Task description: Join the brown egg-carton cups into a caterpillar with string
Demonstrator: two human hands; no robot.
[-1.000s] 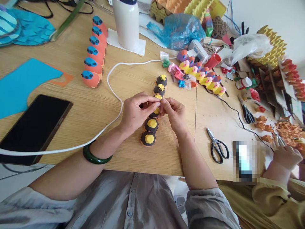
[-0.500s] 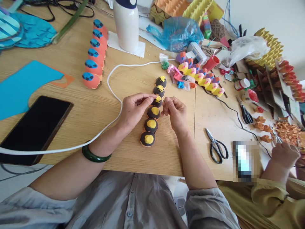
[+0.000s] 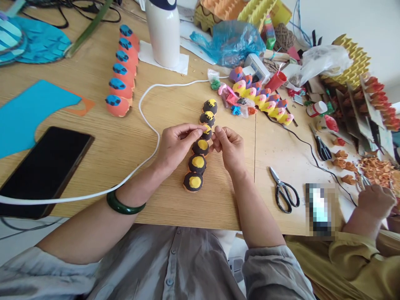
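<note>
Head view: two bare hands work at a black-and-yellow strip of egg-carton cups (image 3: 197,164) on a wooden table (image 3: 218,204).

The strip, six rounded cups in a line, lies directly in front of the wearer. Its three farthest cups have black marks on their yellow patches; the three nearest have plain yellow patches. The left hand (image 3: 173,148) reaches over from the strip's left, thumb and forefinger drawn close together at the third cup from the far end; I cannot tell whether they hold anything. The right hand (image 3: 231,150) is just right of the strip, fingers curled, thumb tip near the forefinger; whatever may be pinched there is too small to tell.

Left of the strip are a white cable (image 3: 139,104), a coral strip with blue tops (image 3: 120,89) and a dark phone (image 3: 46,166). Beyond it stands a white bottle (image 3: 163,37). To its right lie black-handled scissors (image 3: 286,189); farther right is another person's hand (image 3: 376,202).
</note>
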